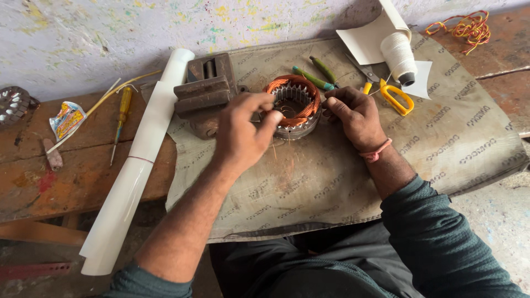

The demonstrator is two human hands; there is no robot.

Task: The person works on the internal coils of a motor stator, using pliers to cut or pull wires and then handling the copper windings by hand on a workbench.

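We have the stator (293, 106) lying flat on the grey printed cloth (441, 143) spread over the desk (66, 176), near its far edge, just beside a rusty iron block (205, 91).

Progress, as far as we can judge: copper wire already fills a thick band around the top of the ring, running unbroken around the far side and the right. The inner teeth still show bare metal along the far inner edge, and a loose strand trails down onto the cloth at the near side. We take the winding as well advanced but not finished or tied off.

Hands: our left hand (243, 135) is curled narrow, thumb and fingertips pinched at the near-left rim of the coil; whether it grips a strand we cannot tell. Our right hand (353, 113) is closed too, its fingertips pressed against the right rim, steadying it.

Orientation: the stator is a short ring, with its bore open upward toward us. Its axis stands roughly upright off the desk, tilted slightly toward the far wall.

Nearby: green-handled pliers (316, 77), yellow scissors (395, 96), a spool of white thread (398, 55), a long white roll (138, 160) and a yellow screwdriver (122, 118).
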